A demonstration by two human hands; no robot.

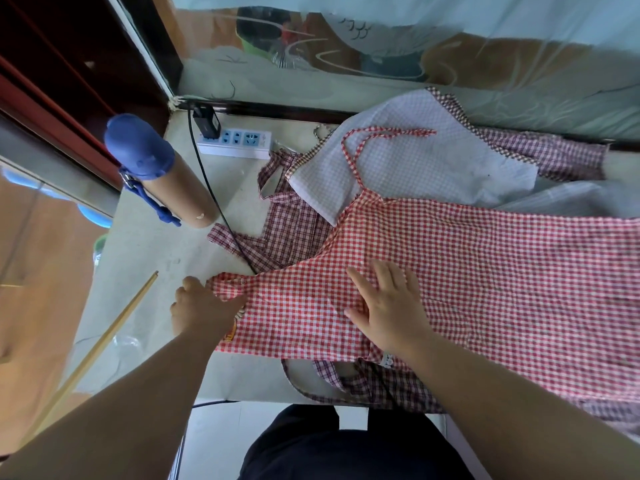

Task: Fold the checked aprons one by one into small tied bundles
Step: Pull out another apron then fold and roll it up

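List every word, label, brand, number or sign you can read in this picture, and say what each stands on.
No text is legible.
Orange patch on the red-and-white checked cloth apron, by the left hand: lettering blurred and partly covered.
Small white tag at that apron's near edge, near the right hand: marks too small to read.
White plastic power strip: any print too small to read.

Just one wide-angle view, worn on the head, aimed forward and steeply down, pretty close over the table (149,244), near edge low in frame.
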